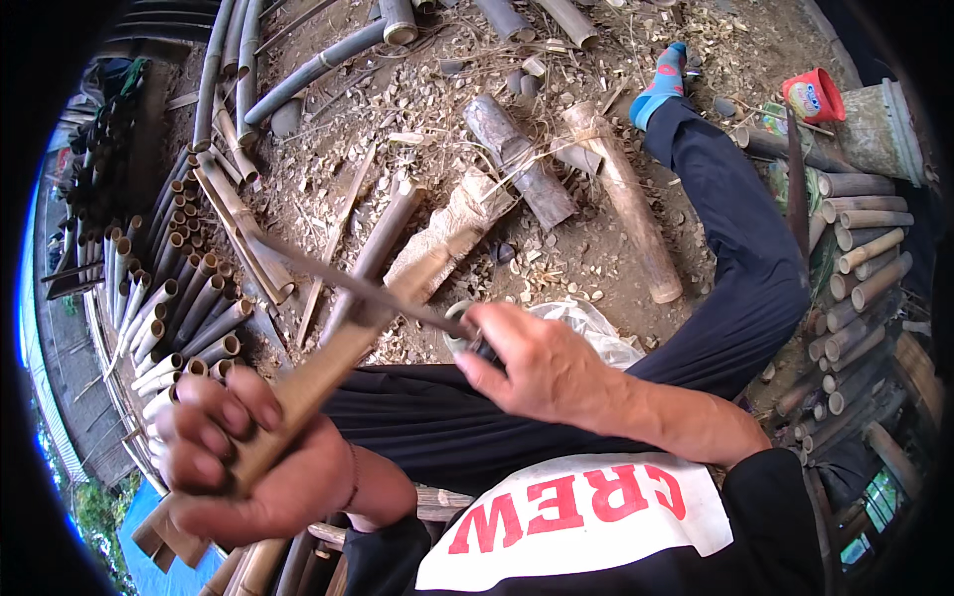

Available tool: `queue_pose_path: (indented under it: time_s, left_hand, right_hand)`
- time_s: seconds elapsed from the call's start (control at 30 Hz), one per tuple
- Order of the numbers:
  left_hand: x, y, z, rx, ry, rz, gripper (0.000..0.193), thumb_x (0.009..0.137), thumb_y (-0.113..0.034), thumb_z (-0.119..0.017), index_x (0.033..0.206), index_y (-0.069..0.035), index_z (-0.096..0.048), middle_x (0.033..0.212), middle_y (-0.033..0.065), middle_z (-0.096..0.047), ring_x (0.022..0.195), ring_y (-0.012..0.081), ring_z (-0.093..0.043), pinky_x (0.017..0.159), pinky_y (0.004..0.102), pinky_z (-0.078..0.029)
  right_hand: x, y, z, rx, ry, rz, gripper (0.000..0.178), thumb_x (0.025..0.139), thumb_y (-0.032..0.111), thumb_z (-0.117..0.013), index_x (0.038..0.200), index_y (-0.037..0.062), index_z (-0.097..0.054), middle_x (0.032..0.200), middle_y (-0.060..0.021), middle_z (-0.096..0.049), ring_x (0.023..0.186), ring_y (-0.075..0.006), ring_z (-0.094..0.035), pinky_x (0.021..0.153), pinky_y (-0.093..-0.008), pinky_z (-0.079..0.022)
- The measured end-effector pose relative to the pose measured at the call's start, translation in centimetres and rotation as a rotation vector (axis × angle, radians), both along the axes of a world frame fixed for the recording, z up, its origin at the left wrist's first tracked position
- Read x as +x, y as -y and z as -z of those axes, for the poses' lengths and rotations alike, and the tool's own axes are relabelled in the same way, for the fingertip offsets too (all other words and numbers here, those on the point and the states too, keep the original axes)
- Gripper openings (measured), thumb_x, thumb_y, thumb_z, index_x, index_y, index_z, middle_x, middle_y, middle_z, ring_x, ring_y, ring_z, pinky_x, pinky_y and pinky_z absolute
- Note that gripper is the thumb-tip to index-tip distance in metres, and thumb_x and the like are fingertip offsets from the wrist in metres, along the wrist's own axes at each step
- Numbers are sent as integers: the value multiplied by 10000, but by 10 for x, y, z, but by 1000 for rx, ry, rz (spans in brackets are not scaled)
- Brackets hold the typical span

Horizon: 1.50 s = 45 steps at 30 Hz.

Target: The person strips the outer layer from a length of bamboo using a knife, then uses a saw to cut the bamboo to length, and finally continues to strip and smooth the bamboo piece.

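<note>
My left hand (pixel 253 462) is wrapped round the lower end of a flat split bamboo strip (pixel 316 385), which slants up and away to the right. In my right hand (pixel 542 366) is a knife, gripped by its dark handle. The long, narrow knife blade (pixel 348 284) points to the far left and crosses over the strip's upper part, slightly blurred. Whether the edge touches the strip I cannot tell. Beyond the strip's far end lies a pale, hacked piece of wood (pixel 452 236). Under my right hand a round container's rim (pixel 459 316) shows in part.
Wood shavings cover the dirt floor. A short log (pixel 519 164) and a bamboo length (pixel 626 204) lie ahead. Cut bamboo tubes (pixel 189 308) are piled left, more bamboo (pixel 865 238) right. My outstretched leg (pixel 730 248) is at right, near a red packet (pixel 815 96) and a bucket (pixel 884 129).
</note>
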<state>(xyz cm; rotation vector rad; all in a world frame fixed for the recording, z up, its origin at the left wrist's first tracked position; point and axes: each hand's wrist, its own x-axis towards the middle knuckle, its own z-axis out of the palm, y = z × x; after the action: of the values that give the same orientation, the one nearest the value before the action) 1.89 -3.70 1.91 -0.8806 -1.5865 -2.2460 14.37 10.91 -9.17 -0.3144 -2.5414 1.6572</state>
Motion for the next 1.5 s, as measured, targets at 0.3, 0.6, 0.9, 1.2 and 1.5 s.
queue_pose_path:
  time_s: [0.3,0.6,0.9,1.2,1.5]
  left_hand:
    - [12,11,-2,29,-69,190,469,896,-505,-576,691,-141,-362,749,-8,-310,596,105,-319,470,217,-284]
    - [4,-26,12,5,-136,-141,506,876,-532,-597,646,-164,-336,701,-17,-292,609,100,-290,464,218,-259]
    - [1,-26,9,24,-134,-282,526,854,-560,-592,627,-164,-331,669,-29,-267,588,94,-279,448,210,-227]
    - [1,-17,4,78,-104,-162,521,858,-560,-572,624,-166,-323,675,-25,-266,585,97,-263,442,225,-214]
    - [2,-23,8,29,-62,-216,504,867,-541,-561,624,-168,-325,672,-23,-271,582,100,-267,455,221,-209]
  right_hand:
    - [-2,5,-8,80,-134,-82,285,841,231,-691,935,8,-541,715,-121,-556,608,-289,-627,507,-374,-527]
    - [-20,7,-23,70,-173,-86,269,854,223,-679,937,7,-543,737,-122,-570,618,-285,-629,513,-365,-530]
    - [-33,10,52,189,-207,20,219,891,199,-607,848,12,-501,630,-121,-574,512,-250,-627,406,-360,-511]
    - [-33,-6,74,-23,323,-9,270,893,270,-620,922,22,-518,662,-188,-613,594,-381,-634,535,-451,-526]
    - [-19,13,23,136,-128,-15,222,826,179,-688,874,32,-528,686,-97,-554,557,-253,-619,472,-360,-516]
